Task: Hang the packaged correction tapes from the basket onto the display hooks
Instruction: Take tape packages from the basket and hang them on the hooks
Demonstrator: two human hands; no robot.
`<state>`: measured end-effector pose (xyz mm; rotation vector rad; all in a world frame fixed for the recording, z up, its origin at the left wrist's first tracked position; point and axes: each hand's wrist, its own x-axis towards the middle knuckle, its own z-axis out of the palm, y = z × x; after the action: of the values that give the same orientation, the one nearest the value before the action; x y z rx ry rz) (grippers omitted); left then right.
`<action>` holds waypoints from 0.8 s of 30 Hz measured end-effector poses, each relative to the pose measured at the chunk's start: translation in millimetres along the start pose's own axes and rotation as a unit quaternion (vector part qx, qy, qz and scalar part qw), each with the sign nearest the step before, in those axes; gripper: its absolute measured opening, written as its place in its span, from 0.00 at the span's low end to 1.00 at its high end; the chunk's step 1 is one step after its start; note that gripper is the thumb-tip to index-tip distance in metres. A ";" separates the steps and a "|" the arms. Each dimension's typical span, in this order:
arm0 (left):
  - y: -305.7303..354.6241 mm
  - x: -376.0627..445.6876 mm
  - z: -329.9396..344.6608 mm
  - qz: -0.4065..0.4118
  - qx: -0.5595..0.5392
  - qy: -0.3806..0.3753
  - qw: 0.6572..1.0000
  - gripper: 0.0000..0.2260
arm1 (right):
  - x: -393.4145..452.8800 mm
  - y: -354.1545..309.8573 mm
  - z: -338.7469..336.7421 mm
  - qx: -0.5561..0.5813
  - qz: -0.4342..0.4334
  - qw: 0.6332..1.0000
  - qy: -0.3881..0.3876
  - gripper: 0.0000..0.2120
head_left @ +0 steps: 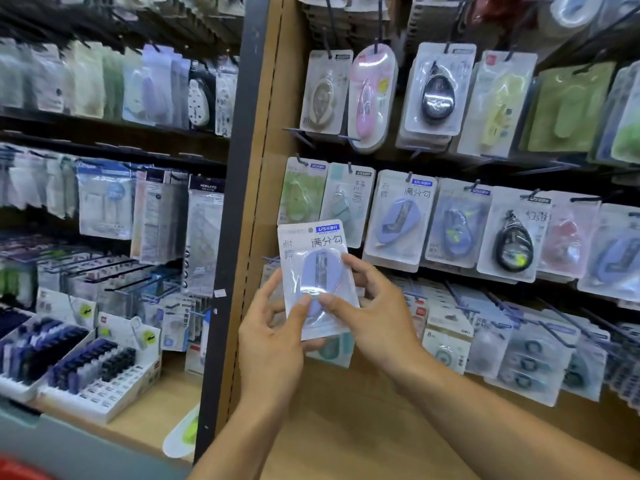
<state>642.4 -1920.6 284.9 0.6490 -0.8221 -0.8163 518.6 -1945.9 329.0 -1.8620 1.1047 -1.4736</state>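
Both hands raised in front of the wooden display panel [266, 140], sharing one packaged correction tape [313, 277].

Left hand [273, 336]: fingers partly curled, narrow grip. Thumb pressed on the front of the blister near its lower end; remaining fingers hidden behind the pack, supporting its back.

Right hand [375, 311]: also a narrow grip. Thumb set on the front of the blister just right of the left thumb; index finger curled over the pack's right edge higher up. Other fingers behind the card, not visible.

Held pack: upright, tilted slightly left, near the middle of the scene, in front of the lower rows of hanging stock and free of any hook. Lilac dispenser under a clear blister on a white card. Blue tag at top reading "LPS"; large characters "满分公" below it; smaller print too blurred to read.

Matching hung pack [398, 218]: up and to the right on a display hook [410, 176], same lilac dispenser, same "满分公" heading.

Further right, low row: white pack marked "8m" [446, 341]. Far left bay: hanging pack with a dark "KOKUYO" header [204, 216].

Red basket corner [20, 467] at the near left edge.
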 end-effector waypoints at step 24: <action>52.3 159.7 7.9 0.098 0.406 -0.168 0.893 0.21 | 167.2 -25.5 68.2 -0.062 0.016 0.993 0.097 0.27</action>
<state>722.4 -2026.3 388.5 1.1526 -1.5508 -0.3700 603.9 -2078.8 420.3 -1.8029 1.3389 -1.6269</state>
